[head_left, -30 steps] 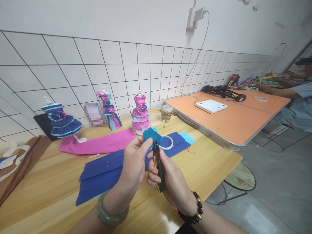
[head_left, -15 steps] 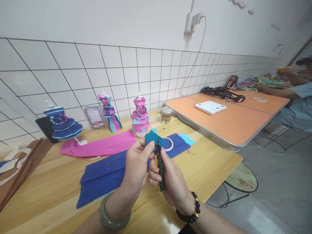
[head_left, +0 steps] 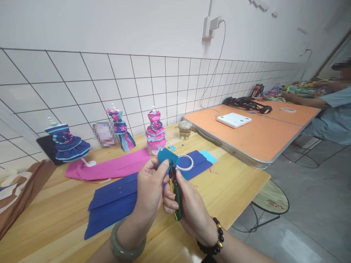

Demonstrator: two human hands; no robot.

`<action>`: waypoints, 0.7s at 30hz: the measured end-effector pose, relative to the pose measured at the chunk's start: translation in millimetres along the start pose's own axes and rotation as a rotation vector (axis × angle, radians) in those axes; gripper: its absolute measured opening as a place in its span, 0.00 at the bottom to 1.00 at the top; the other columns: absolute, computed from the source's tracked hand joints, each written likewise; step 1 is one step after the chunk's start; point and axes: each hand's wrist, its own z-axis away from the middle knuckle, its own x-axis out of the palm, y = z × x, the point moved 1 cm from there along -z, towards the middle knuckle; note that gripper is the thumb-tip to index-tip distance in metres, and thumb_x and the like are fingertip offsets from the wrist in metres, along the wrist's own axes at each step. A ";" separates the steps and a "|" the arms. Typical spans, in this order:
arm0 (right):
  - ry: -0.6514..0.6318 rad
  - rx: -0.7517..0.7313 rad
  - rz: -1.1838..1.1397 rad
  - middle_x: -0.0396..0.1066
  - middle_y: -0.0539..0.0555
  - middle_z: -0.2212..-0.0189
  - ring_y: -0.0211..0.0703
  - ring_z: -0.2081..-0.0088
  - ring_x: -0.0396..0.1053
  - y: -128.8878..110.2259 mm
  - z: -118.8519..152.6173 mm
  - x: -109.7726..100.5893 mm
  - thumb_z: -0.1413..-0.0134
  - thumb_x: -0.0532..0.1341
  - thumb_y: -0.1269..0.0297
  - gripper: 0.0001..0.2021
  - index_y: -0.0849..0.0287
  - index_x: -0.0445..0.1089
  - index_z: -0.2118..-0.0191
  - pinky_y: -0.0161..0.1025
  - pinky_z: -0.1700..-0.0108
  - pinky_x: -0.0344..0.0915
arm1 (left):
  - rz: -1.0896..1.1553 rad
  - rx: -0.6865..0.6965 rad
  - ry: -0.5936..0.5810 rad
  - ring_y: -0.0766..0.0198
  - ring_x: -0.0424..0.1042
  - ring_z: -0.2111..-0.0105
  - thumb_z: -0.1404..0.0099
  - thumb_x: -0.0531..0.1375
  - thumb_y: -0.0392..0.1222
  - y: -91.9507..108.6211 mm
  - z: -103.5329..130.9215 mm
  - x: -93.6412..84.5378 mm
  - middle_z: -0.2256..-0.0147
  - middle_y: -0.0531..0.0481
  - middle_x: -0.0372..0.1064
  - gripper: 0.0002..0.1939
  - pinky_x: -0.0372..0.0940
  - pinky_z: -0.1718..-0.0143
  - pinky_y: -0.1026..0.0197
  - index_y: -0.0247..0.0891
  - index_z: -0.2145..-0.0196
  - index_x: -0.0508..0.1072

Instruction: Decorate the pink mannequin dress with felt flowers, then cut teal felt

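Observation:
My left hand [head_left: 152,186] pinches a small teal piece of crepe paper or cloth [head_left: 165,156] between thumb and fingers. In my right hand [head_left: 186,204] is a pair of small scissors [head_left: 177,202] with green and yellow handles, the fingers wrapped round them. Their dark blades meet the right side of the teal piece. Under both hands lie dark blue folded sheets [head_left: 113,199], partly hidden by my left arm. A white tape ring [head_left: 185,163] rests on the blue just beyond the scissors.
Three small dress forms stand along the wall: one in blue [head_left: 71,144], one in blue and pink [head_left: 120,128], one in pink [head_left: 155,133]. A pink sheet [head_left: 109,165], a glass of liquid [head_left: 185,130] and an orange table [head_left: 246,137] are nearby. A person [head_left: 336,109] sits far right.
The view has shifted slightly. The teal piece is turned and shows a straighter upper edge, with the blades still at its right side. The person at far right has lowered a raised hand.

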 end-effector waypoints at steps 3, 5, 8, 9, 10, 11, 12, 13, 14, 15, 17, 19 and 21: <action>-0.008 -0.021 -0.013 0.53 0.44 0.84 0.27 0.85 0.46 -0.2 -0.5 -0.1 0.42 0.50 0.50 0.17 0.60 0.62 0.68 0.29 0.81 0.43 | 0.010 0.016 0.002 0.75 0.56 0.93 0.49 0.63 0.44 0.3 0.0 0.0 0.86 0.63 0.56 0.13 0.51 0.94 0.73 0.38 0.75 0.61; -0.006 -0.019 -0.014 0.53 0.44 0.84 0.27 0.85 0.46 -0.9 -0.6 0.8 0.42 0.50 0.50 0.17 0.60 0.62 0.68 0.28 0.81 0.43 | 0.026 0.035 -0.006 0.74 0.56 0.93 0.49 0.63 0.44 -0.2 0.0 0.0 0.86 0.62 0.57 0.12 0.51 0.94 0.73 0.38 0.75 0.61; 0.002 -0.001 -0.017 0.53 0.44 0.84 0.27 0.85 0.45 -1.6 0.3 2.4 0.42 0.50 0.50 0.17 0.60 0.62 0.69 0.28 0.81 0.43 | 0.044 0.053 -0.009 0.72 0.57 0.94 0.48 0.62 0.45 -2.0 0.0 -0.7 0.87 0.63 0.57 0.12 0.51 0.95 0.72 0.38 0.75 0.61; 0.002 0.001 -0.018 0.53 0.44 0.84 0.27 0.85 0.45 -1.5 0.7 2.8 0.42 0.50 0.50 0.17 0.60 0.61 0.69 0.28 0.81 0.43 | 0.041 0.056 -0.004 0.72 0.57 0.94 0.48 0.62 0.45 -2.8 -0.1 -1.1 0.87 0.63 0.57 0.13 0.51 0.95 0.71 0.38 0.75 0.61; -0.001 0.000 -0.020 0.53 0.44 0.84 0.27 0.85 0.46 -1.4 0.9 3.2 0.42 0.50 0.50 0.17 0.60 0.62 0.69 0.28 0.81 0.43 | 0.031 0.057 0.004 0.71 0.58 0.94 0.48 0.63 0.45 -3.6 -0.3 -1.7 0.87 0.62 0.57 0.13 0.51 0.96 0.71 0.38 0.75 0.62; -0.002 -0.001 -0.022 0.53 0.44 0.83 0.27 0.85 0.46 -1.3 0.8 3.4 0.42 0.50 0.50 0.17 0.60 0.62 0.68 0.28 0.81 0.43 | 0.017 0.059 0.012 0.71 0.58 0.94 0.48 0.63 0.46 -4.4 -0.6 -2.3 0.86 0.62 0.58 0.13 0.50 0.96 0.71 0.38 0.74 0.62; -0.004 -0.003 -0.024 0.53 0.44 0.83 0.27 0.85 0.46 -1.1 0.6 3.6 0.42 0.50 0.50 0.17 0.60 0.62 0.68 0.28 0.81 0.43 | 0.003 0.061 0.019 0.71 0.58 0.94 0.48 0.63 0.46 -5.1 -1.1 -2.9 0.86 0.62 0.58 0.13 0.50 0.96 0.71 0.38 0.74 0.63; -0.004 -0.006 -0.026 0.53 0.44 0.83 0.27 0.85 0.46 -1.1 0.1 3.8 0.42 0.50 0.50 0.17 0.60 0.62 0.68 0.28 0.81 0.43 | -0.013 0.066 0.025 0.71 0.58 0.94 0.48 0.63 0.46 -5.7 -1.5 -3.5 0.86 0.62 0.58 0.13 0.50 0.95 0.72 0.38 0.74 0.63; -0.005 -0.008 -0.031 0.53 0.44 0.83 0.27 0.85 0.46 -1.2 -0.5 4.0 0.42 0.50 0.50 0.17 0.60 0.62 0.69 0.28 0.81 0.43 | -0.028 0.075 0.031 0.72 0.58 0.94 0.48 0.63 0.47 -6.1 -2.0 -4.1 0.86 0.62 0.59 0.13 0.50 0.95 0.72 0.38 0.74 0.64; -0.003 -0.007 -0.036 0.53 0.44 0.84 0.27 0.85 0.45 -1.6 -1.1 4.2 0.42 0.51 0.50 0.17 0.60 0.61 0.69 0.28 0.81 0.43 | -0.044 0.085 0.038 0.72 0.58 0.93 0.48 0.63 0.47 -6.3 -2.5 -4.7 0.86 0.61 0.59 0.12 0.51 0.95 0.72 0.38 0.74 0.64; 0.000 0.013 -0.056 0.53 0.44 0.85 0.27 0.85 0.45 -2.8 -2.1 5.0 0.43 0.51 0.50 0.17 0.60 0.61 0.71 0.29 0.81 0.42 | -0.076 0.102 0.050 0.73 0.59 0.92 0.49 0.63 0.47 -6.2 -3.0 -5.6 0.85 0.61 0.60 0.12 0.53 0.93 0.72 0.37 0.75 0.65; -0.006 0.058 -0.088 0.52 0.43 0.86 0.27 0.86 0.44 -4.1 -2.3 6.0 0.44 0.52 0.49 0.18 0.60 0.60 0.73 0.29 0.82 0.42 | -0.098 0.118 0.066 0.74 0.59 0.91 0.49 0.63 0.46 -5.6 -3.1 -6.0 0.86 0.60 0.60 0.12 0.54 0.91 0.72 0.37 0.76 0.65; -0.014 0.099 -0.117 0.51 0.43 0.86 0.27 0.86 0.43 -5.3 -2.0 7.0 0.45 0.53 0.48 0.19 0.60 0.60 0.74 0.28 0.82 0.42 | -0.108 0.134 0.077 0.75 0.59 0.91 0.49 0.63 0.46 -5.2 -2.6 -6.1 0.86 0.61 0.60 0.11 0.54 0.90 0.72 0.38 0.76 0.66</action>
